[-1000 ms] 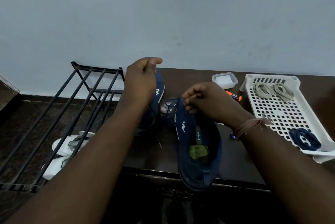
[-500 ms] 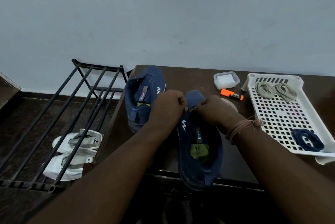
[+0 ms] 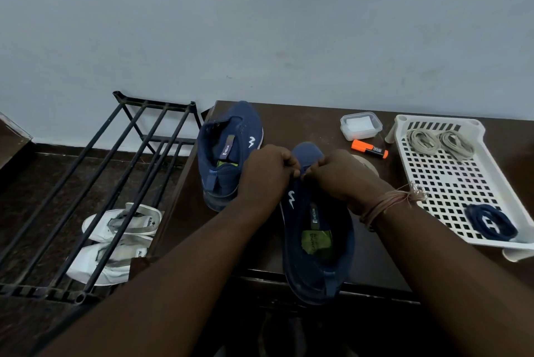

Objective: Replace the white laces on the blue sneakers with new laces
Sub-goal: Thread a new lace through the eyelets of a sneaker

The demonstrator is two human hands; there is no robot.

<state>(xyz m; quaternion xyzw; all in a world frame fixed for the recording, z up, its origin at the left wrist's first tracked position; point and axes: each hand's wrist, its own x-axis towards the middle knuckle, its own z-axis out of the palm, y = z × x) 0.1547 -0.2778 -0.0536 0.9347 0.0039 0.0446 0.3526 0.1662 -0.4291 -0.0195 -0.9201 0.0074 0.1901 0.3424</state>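
My left hand (image 3: 267,173) and right hand (image 3: 338,176) both pinch something at the near sneaker (image 3: 316,229) throat (lace hidden under my fingers), heel toward me on the bench (image 3: 312,122) for reach; the old laces (image 3: 440,140) sit in the tray (image 3: 450,183)

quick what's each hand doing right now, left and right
Left hand: fingers curled, pinching at the near blue sneaker; what they grip is hidden.
Right hand: the same.

Pale wall (image 3: 289,39) (dim), dark floor (image 3: 34,183)
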